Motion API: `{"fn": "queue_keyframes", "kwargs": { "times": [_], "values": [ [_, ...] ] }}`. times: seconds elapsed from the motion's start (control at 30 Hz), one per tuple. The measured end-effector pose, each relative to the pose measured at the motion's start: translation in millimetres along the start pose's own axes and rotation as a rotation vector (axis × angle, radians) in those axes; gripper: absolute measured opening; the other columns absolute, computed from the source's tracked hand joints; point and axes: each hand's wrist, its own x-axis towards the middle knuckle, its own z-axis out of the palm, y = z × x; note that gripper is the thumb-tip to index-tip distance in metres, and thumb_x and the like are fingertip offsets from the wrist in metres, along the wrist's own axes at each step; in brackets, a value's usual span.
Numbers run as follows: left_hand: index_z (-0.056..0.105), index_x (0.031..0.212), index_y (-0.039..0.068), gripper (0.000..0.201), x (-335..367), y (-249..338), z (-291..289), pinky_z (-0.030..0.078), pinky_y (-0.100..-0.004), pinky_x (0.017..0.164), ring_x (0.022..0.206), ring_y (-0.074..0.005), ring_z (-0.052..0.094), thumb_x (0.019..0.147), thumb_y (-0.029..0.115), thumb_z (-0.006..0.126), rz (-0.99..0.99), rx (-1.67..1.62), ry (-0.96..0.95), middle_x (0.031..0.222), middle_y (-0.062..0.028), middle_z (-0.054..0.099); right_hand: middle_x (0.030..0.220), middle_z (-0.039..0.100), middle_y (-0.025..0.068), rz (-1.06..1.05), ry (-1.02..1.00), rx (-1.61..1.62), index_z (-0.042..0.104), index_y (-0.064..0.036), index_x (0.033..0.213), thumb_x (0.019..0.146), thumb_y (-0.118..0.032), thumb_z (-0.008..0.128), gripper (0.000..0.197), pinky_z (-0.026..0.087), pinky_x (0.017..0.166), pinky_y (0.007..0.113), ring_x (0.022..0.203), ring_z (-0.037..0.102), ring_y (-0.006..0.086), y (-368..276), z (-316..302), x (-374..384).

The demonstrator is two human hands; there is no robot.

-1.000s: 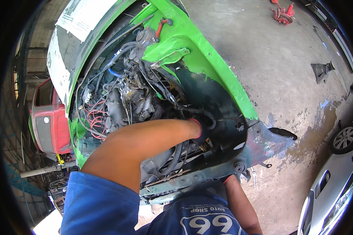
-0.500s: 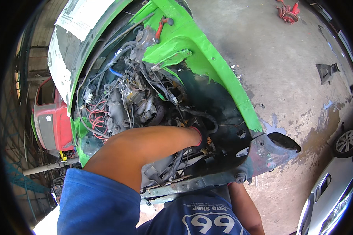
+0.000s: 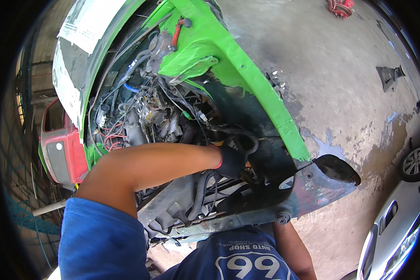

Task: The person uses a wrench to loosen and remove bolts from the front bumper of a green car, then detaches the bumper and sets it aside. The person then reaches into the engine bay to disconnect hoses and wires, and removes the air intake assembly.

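Stained concrete (image 3: 284, 46) spreads right of a green car (image 3: 266, 112), with a silver car (image 3: 408, 196) at the right edge and a red vehicle (image 3: 65, 147) on the left. On the floor lie a red part (image 3: 340, 8) and a dark bracket (image 3: 389, 78). White paper (image 3: 91, 23) covers some of the windscreen.

The engine bay (image 3: 240, 109) of the green car is open, its engine (image 3: 149, 112) and red leads (image 3: 112, 137) in view. A red handle (image 3: 176, 36) with a dark knob rests on the green bodywork.

The left hand (image 3: 231, 161), in a black glove with a red cuff, reaches into the front of the bay, just beside a curved hose (image 3: 253, 141). Its fingers are lost in shadow, so I cannot tell whether the grip is closed on anything. A ribbed hose (image 3: 198, 198) runs nearer the person.

The right forearm (image 3: 294, 249) rises to the front beam (image 3: 247, 217); the right hand is hidden there, its grip unreadable.
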Motion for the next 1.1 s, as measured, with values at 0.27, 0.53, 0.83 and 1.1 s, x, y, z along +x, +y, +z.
{"fn": "queue_keyframes", "kwargs": {
  "times": [0.27, 0.53, 0.83, 1.1],
  "values": [
    [0.066, 0.129, 0.009, 0.040, -25, 9, -10, 0.054, -0.0454, 0.094, 0.109, -0.0360, 0.067, 0.098, 0.033, 0.058, 0.019, -0.226, 0.221, 0.126, -0.0186, 0.065, 0.135, 0.058, 0.0128, 0.004, -0.011, -0.017, 0.054, -0.0052, 0.142, 0.102, -0.025, 0.059, 0.045, 0.043, 0.110, 0.037, 0.125, 0.054, 0.0248, -12, 3, -8],
    [0.065, 0.126, 0.003, 0.043, -16, 17, -8, 0.053, -0.0468, 0.096, 0.111, -0.0389, 0.067, 0.091, 0.026, 0.057, -0.013, -0.274, 0.252, 0.120, -0.0236, 0.068, 0.134, 0.059, 0.0132, 0.023, -0.041, -0.016, 0.055, -0.0053, 0.141, 0.101, -0.026, 0.060, 0.045, 0.043, 0.109, 0.038, 0.124, 0.055, 0.0254, -25, 3, -17],
    [0.063, 0.129, 0.000, 0.042, -12, 15, -28, 0.053, -0.0450, 0.095, 0.107, -0.0371, 0.068, 0.095, 0.025, 0.057, 0.030, -0.457, 0.036, 0.115, -0.0241, 0.070, 0.134, 0.060, 0.0136, 0.020, -0.059, -0.013, 0.056, -0.0054, 0.140, 0.101, -0.027, 0.060, 0.045, 0.044, 0.108, 0.038, 0.124, 0.055, 0.0261, -32, 5, -17],
    [0.063, 0.130, 0.005, 0.045, 10, -3, -1, 0.052, -0.0400, 0.083, 0.088, -0.0285, 0.066, 0.102, 0.039, 0.058, 0.121, -0.859, -0.009, 0.101, -0.0178, 0.070, 0.133, 0.060, 0.0140, 0.012, -0.088, -0.012, 0.056, -0.0055, 0.139, 0.100, -0.028, 0.061, 0.045, 0.044, 0.108, 0.039, 0.124, 0.056, 0.0267, -39, 9, -18]
  ]
}}
